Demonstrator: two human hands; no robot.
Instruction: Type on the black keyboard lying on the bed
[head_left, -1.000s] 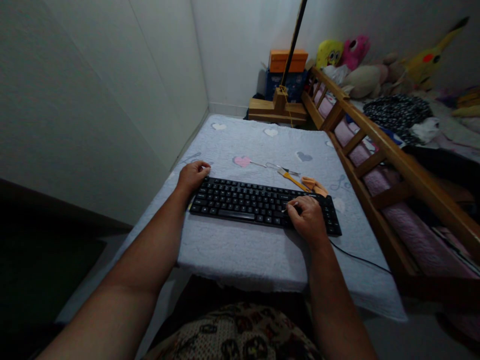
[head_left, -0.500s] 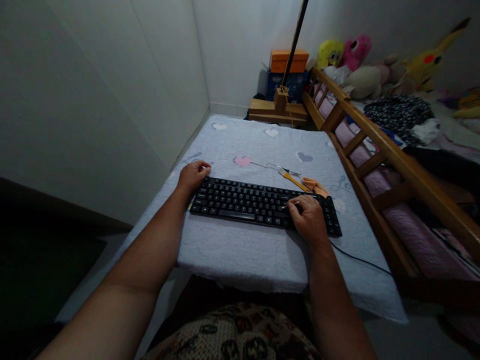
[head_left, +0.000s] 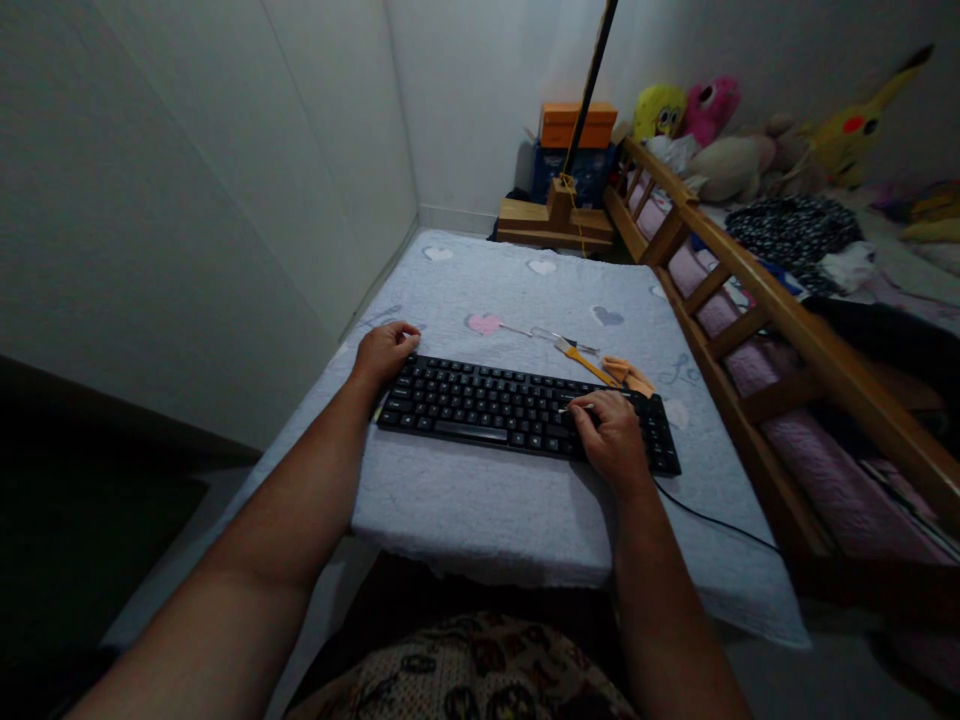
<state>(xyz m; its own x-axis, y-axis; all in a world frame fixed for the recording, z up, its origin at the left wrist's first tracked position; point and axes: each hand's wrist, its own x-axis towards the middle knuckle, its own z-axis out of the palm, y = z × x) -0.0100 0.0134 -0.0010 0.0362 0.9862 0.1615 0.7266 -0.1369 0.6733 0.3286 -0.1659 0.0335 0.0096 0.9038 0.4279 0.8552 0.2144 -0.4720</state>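
A black keyboard [head_left: 480,408] lies slightly slanted on the cloth-covered table. At its back left corner my left hand [head_left: 384,352] rests with curled fingers, steadying the edge. Over the keys on the right side, my right hand [head_left: 611,430] pinches a thin white-tipped stick that looks like a cotton swab [head_left: 564,410]. Its tip points left, down at the keys. Behind the keyboard lie a brush [head_left: 589,362] with a yellow handle, a thin metal wire tool [head_left: 517,329] and a crumpled orange cloth [head_left: 628,374].
A light blue cloth [head_left: 480,500] with hearts covers the table. The keyboard's cable [head_left: 720,520] runs off to the right. Along that side stands a wooden bed rail [head_left: 750,265], with plush toys beyond. A wooden stand [head_left: 559,215] and an orange box [head_left: 577,125] are behind; a pale panel [head_left: 262,180] is left.
My right hand has shifted very slightly left, with the swab tip a little further along the keys. The left hand keeps its place at the corner.
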